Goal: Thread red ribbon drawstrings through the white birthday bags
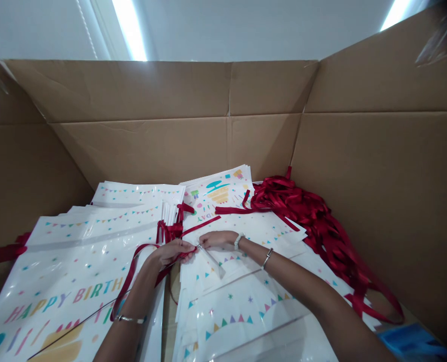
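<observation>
Left hand (pixel 174 251): thumb and fingertips pinched together on a dark red ribbon (pixel 184 255), over the edges of two stacks. Right hand (pixel 219 239): just beside the left, fingers curled in and tips pressed together on what looked like the end of a thin dark strand (pixel 72 330). The contact was too small to tell whether it held any ribbon as well. The strand ran straight from the lower left, passed by the left forearm and came up to the fingertips of both hands. Cord or thin rod: could not tell.

Position of ribbon: in the left fingers, near the inner edge of the left stack (pixel 95 251). A loop (pixel 133 264) of the same red curved down beside the left forearm, over the print. More red bows (pixel 169 231) lay bunched along that edge.

Left stack: white glossy pieces, overlapping, printed with bunting, stars and "HAPPY BIRTH…" in coloured letters. Right stack (pixel 238 296): similar prints, fanned, under the right hand and forearm; the farthest pieces bore a cake, upside down. A narrow gap parted the stacks near the viewer.

Ribbon heap (pixel 295 201): tangled red, on the far right of the right stack, trailing along its side. Blue item (pixel 414 342) at lower right, blurred. Cardboard walls (pixel 140 146) stood around the work on the far side, left and right.

Wrists: silver bangle (pixel 131 320) on the left; pale beaded bracelet (pixel 239 241) and second bangle (pixel 267 258) on the right.
</observation>
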Demonstrator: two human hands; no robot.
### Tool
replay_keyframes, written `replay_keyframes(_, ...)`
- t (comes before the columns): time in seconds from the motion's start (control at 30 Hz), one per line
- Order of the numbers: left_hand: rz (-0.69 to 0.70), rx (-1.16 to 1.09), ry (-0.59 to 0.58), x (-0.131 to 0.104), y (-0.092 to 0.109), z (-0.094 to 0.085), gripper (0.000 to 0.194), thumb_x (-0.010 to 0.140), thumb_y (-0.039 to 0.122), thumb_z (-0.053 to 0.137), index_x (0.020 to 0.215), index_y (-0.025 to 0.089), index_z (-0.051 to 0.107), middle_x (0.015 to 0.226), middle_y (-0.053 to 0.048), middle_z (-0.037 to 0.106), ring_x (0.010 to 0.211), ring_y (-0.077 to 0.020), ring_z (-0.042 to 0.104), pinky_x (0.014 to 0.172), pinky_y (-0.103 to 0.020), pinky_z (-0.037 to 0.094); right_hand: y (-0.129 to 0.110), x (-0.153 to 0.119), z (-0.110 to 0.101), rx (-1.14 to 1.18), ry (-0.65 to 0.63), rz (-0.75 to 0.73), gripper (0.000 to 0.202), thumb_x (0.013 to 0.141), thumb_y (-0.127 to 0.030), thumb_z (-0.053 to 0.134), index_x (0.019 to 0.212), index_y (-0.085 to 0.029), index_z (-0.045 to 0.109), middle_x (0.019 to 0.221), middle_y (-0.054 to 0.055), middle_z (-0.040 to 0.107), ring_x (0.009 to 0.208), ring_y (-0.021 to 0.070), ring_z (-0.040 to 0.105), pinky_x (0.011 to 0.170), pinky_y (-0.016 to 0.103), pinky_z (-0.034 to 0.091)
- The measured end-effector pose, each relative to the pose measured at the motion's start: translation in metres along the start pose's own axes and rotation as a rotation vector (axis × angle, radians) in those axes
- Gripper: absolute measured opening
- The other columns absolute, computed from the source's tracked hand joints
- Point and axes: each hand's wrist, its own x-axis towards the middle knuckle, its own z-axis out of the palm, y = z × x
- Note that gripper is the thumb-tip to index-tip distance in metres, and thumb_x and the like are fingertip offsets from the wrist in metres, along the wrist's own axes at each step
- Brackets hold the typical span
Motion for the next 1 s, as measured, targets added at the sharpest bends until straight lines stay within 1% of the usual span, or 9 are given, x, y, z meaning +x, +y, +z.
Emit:
replay_keyframes(0.13,-0.017,-0.009,0.000,0.000,0.001,0.001,0.044,0.073,0.052,0.076,0.061,0.012,0.064,0.053,-0.001,0.052,0.051,-0.0103,0.037,0.056,-0.027,0.029,0.000,0.001,-0.001,-0.006,-0.009,-0.012,0.016,0.078,-0.003,0.052,0.068,-0.015,0.052,0.065,-0.004,0.049,0.065,0.0104,0.042,0.063,0.022,0.033)
replay_keyframes(0.27,-0.005,0.011,-0.007,0.000,0.002,0.000,0.044,0.074,0.053,0.075,0.060,0.012,0.064,0.053,-0.001,0.052,0.051,-0.0110,0.040,0.056,-0.028,0.030,0.002,0.002,-0.001,-0.015,0.000,0.001,0.014,0.078,-0.004,0.054,0.070,-0.014,0.055,0.068,-0.004,0.053,0.069,0.0106,0.046,0.067,0.021,0.036)
replay_keyframes(0.43,-0.067,-0.030,0.052,0.000,-0.001,-0.002,0.042,0.067,0.051,0.081,0.064,0.012,0.067,0.054,-0.001,0.053,0.051,-0.0102,0.038,0.054,-0.027,0.029,0.007,0.002,-0.001,-0.050,0.025,0.011,0.009,0.079,-0.007,0.058,0.074,-0.014,0.059,0.073,-0.003,0.058,0.073,0.0113,0.050,0.069,0.021,0.036)
replay_keyframes(0.53,-0.098,-0.033,0.080,-0.002,0.001,-0.001,0.040,0.065,0.049,0.083,0.068,0.012,0.069,0.055,-0.001,0.054,0.051,-0.0102,0.038,0.053,-0.027,0.029,0.010,0.000,0.000,-0.034,0.051,0.002,0.008,0.079,-0.008,0.059,0.075,-0.015,0.061,0.076,-0.003,0.060,0.076,0.0120,0.051,0.071,0.021,0.037)
replay_keyframes(0.67,-0.093,0.001,0.062,-0.006,0.008,0.004,0.037,0.065,0.046,0.082,0.061,0.013,0.064,0.053,0.000,0.053,0.050,-0.0104,0.039,0.053,-0.027,0.030,0.010,-0.003,0.002,-0.009,0.081,0.013,0.007,0.080,-0.010,0.059,0.077,-0.016,0.062,0.078,-0.002,0.062,0.078,0.0130,0.053,0.072,0.021,0.038)
replay_keyframes(0.77,-0.097,-0.010,0.059,-0.008,0.012,0.007,0.035,0.063,0.043,0.081,0.061,0.014,0.062,0.053,0.001,0.052,0.049,-0.0100,0.037,0.052,-0.027,0.028,0.010,-0.004,0.003,-0.039,0.108,0.039,0.007,0.080,-0.011,0.059,0.077,-0.017,0.064,0.079,-0.002,0.063,0.080,0.0137,0.054,0.072,0.021,0.038)
replay_keyframes(0.87,-0.103,0.003,0.052,-0.009,0.013,0.007,0.034,0.063,0.043,0.080,0.062,0.015,0.061,0.052,0.002,0.050,0.049,-0.0099,0.036,0.051,-0.027,0.027,0.009,-0.006,0.005,-0.067,0.113,0.056,0.006,0.081,-0.014,0.060,0.078,-0.017,0.065,0.079,-0.002,0.062,0.080,0.0140,0.052,0.071,0.022,0.037)
replay_keyframes(1.0,-0.089,0.052,0.035,-0.008,0.012,0.006,0.034,0.066,0.043,0.079,0.060,0.016,0.059,0.051,0.002,0.047,0.048,-0.0099,0.034,0.050,-0.027,0.027,0.007,-0.011,0.008,-0.040,0.140,0.047,0.006,0.081,-0.017,0.059,0.079,-0.017,0.065,0.081,-0.001,0.062,0.081,0.0143,0.051,0.069,0.022,0.036)
